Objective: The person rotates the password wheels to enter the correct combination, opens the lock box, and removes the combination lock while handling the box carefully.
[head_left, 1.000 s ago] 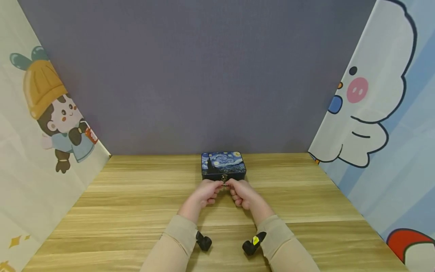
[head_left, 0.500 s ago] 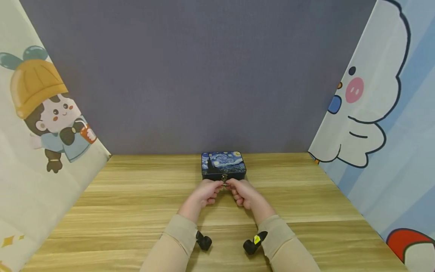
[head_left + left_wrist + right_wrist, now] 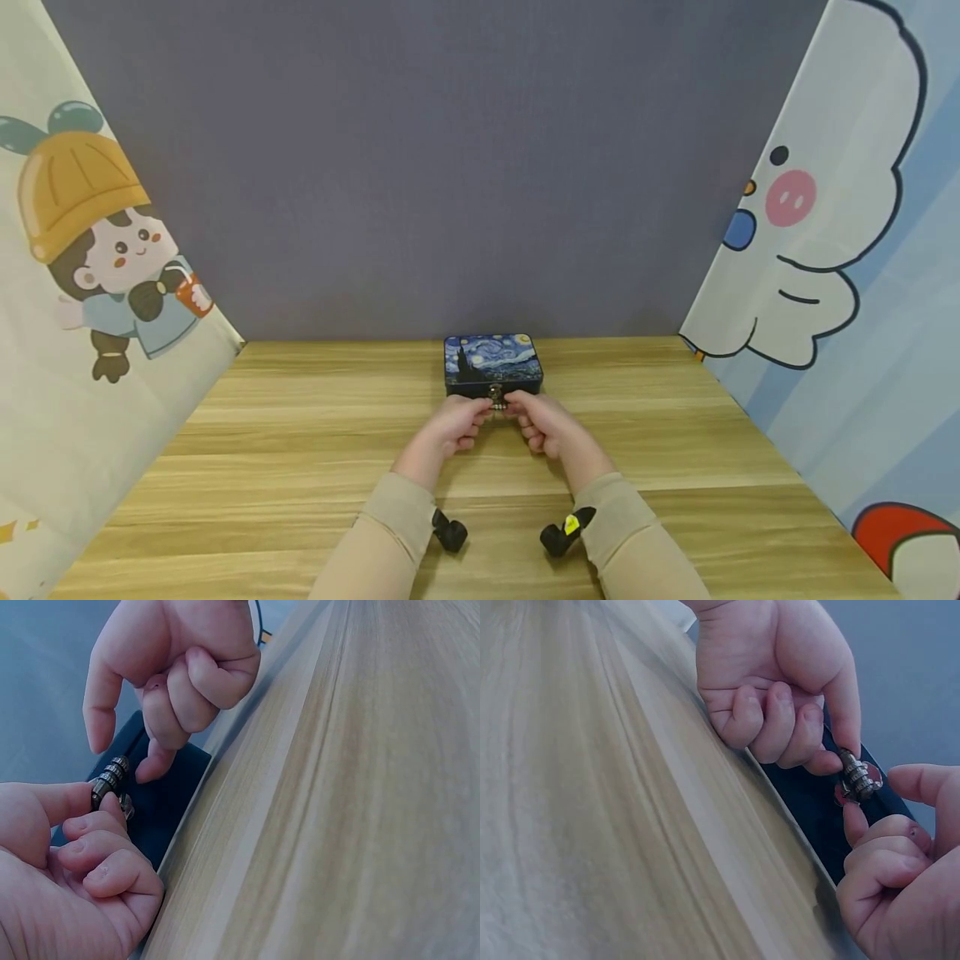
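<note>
At the far side of the table sits a small tin box (image 3: 492, 360) with a blue starry-night picture on its lid. A small barrel-shaped combination lock (image 3: 111, 776) with ridged dials is at the clasp on its front. My left hand (image 3: 453, 423) pinches one end of the lock between thumb and forefinger, its other fingers curled. My right hand (image 3: 551, 427) is beside the other end; in the left wrist view its thumb and forefinger stand apart, off the dials, and the remaining fingers are folded.
The wooden table (image 3: 315, 467) spreads around the box. A grey partition (image 3: 465, 167) rises right behind it. Printed cartoon curtains flank the left (image 3: 45, 350) and right (image 3: 885, 367) sides.
My right hand has drawn slightly right, its thumb and forefinger coming away from the lock's end. The left hand and the tin box have stayed in place.
</note>
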Demonstrator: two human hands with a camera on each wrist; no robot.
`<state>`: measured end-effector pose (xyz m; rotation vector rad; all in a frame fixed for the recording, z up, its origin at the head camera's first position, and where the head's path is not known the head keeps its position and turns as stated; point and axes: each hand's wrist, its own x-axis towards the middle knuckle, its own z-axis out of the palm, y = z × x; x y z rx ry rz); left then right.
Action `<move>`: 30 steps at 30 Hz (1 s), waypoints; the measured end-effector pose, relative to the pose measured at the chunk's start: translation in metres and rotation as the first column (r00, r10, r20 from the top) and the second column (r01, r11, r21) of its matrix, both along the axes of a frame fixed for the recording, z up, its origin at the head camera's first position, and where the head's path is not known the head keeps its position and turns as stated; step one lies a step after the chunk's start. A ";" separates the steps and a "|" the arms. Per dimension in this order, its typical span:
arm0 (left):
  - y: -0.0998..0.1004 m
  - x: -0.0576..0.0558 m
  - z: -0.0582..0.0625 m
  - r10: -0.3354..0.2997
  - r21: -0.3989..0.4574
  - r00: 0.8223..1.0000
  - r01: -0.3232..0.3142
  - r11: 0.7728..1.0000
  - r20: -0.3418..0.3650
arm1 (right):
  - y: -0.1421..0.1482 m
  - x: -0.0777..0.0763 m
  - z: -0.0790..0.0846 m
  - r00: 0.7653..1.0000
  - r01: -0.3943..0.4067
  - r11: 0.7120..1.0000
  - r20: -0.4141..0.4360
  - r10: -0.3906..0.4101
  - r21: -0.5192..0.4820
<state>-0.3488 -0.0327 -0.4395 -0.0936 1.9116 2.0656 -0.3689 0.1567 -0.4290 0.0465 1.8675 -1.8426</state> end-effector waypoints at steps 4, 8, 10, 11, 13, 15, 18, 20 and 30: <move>0.000 0.000 -0.001 0.004 0.008 1.000 -0.004 1.000 0.000 | 0.002 -0.002 -0.001 1.000 0.017 1.000 0.000 -0.017 0.005; 0.000 0.000 0.000 0.007 0.010 1.000 -0.007 1.000 0.001 | 0.003 -0.002 0.000 1.000 0.023 1.000 -0.004 -0.023 0.005; 0.000 0.000 0.000 0.007 0.011 1.000 -0.007 1.000 0.001 | 0.003 -0.002 0.000 1.000 0.022 1.000 -0.006 -0.022 0.001; 0.000 0.000 0.000 0.007 0.010 1.000 -0.007 1.000 -0.001 | 0.003 -0.002 0.000 1.000 0.021 1.000 -0.007 -0.021 -0.001; 0.000 0.000 -0.001 0.006 0.007 1.000 -0.006 1.000 -0.003 | 0.003 -0.002 0.000 1.000 0.019 1.000 -0.006 -0.019 -0.013; 0.000 -0.001 -0.002 0.003 0.002 1.000 -0.003 1.000 -0.004 | 0.003 -0.002 0.000 1.000 0.015 1.000 -0.003 -0.016 -0.022; 0.000 -0.002 -0.004 0.000 -0.002 1.000 0.000 1.000 -0.007 | 0.002 -0.002 -0.001 1.000 0.012 0.999 -0.002 -0.012 -0.033; 0.000 -0.002 -0.004 -0.002 -0.002 1.000 0.002 1.000 -0.008 | 0.000 -0.001 -0.001 1.000 0.010 0.999 0.000 -0.010 -0.030; -0.001 -0.002 -0.004 -0.005 0.003 1.000 0.005 1.000 -0.007 | -0.005 0.001 -0.004 1.000 0.009 1.000 -0.023 -0.010 -0.025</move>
